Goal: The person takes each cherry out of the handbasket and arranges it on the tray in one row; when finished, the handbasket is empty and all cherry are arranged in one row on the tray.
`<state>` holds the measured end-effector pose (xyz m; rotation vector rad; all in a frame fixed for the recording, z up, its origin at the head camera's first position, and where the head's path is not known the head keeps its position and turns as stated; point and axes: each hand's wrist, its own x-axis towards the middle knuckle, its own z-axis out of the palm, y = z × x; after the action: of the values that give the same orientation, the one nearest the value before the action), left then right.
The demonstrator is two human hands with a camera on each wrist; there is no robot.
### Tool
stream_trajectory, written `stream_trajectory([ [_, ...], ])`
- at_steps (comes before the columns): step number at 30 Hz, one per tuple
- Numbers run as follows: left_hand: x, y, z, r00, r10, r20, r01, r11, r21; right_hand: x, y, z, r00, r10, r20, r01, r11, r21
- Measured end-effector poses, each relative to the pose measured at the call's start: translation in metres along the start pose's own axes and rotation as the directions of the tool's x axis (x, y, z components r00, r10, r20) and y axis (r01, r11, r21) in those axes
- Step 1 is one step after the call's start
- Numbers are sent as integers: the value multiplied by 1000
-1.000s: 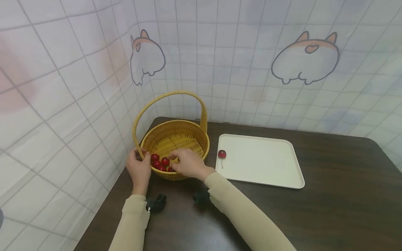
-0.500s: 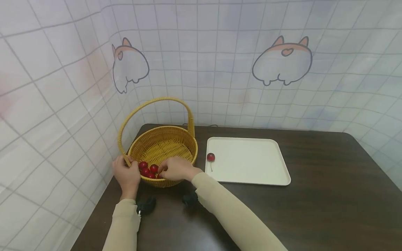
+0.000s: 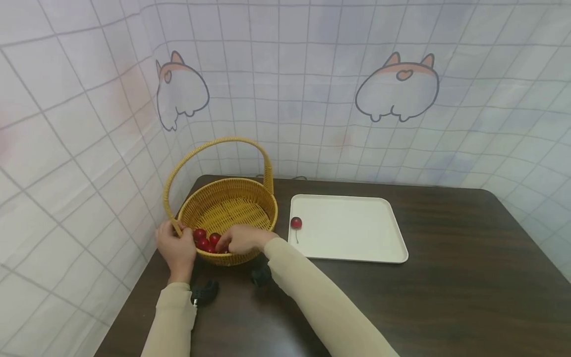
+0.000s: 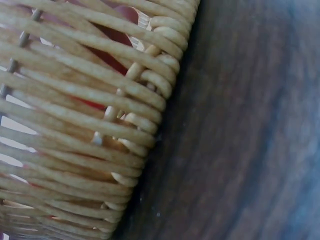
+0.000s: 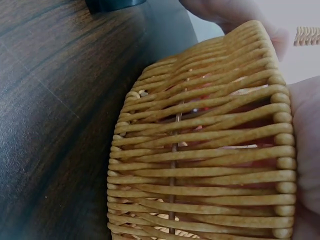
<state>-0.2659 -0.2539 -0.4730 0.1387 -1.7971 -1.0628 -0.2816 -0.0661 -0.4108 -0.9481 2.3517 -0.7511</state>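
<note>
A yellow wicker basket (image 3: 225, 192) with a tall arched handle stands at the table's back left. My left hand (image 3: 176, 250) grips its left rim, by the foot of the handle. Several red cherries (image 3: 202, 244) are gathered inside along the near wall. Over the front rim, my right hand (image 3: 242, 239) reaches in with bent fingers among them; the fingertips are hidden, and I cannot tell whether they pinch a cherry. Woven strands of the basket (image 4: 75, 115) fill much of the left wrist view. In the right wrist view, the right hand (image 5: 307, 135) lies along the basket rim.
Right of the basket lies a white rectangular tray (image 3: 348, 228), with a single stemmed cherry (image 3: 296, 223) near its left edge. Dark devices (image 3: 205, 292) show beneath the wrists. A patterned cloth (image 3: 308, 99) hangs behind the dark wooden table (image 3: 446, 277) and along its left side.
The head view has shifted, so everything sits further left. My right fingers have gone lower among the cherries at the near wall. The left hand keeps its grip on the rim.
</note>
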Motion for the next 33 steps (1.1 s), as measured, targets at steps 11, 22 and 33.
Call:
stream_trajectory([
  [11,-2,-1,-1,999,-39,5,39,999,30,5,2,2,1000,-4,25,2,999,42],
  [22,0,0,-2,1000,-15,10,15,999,30,6,7,-2,998,-59,-4,59,998,23],
  [33,3,-1,-2,1000,-2,11,2,1000,28,5,1,-4,999,-30,45,28,999,40],
])
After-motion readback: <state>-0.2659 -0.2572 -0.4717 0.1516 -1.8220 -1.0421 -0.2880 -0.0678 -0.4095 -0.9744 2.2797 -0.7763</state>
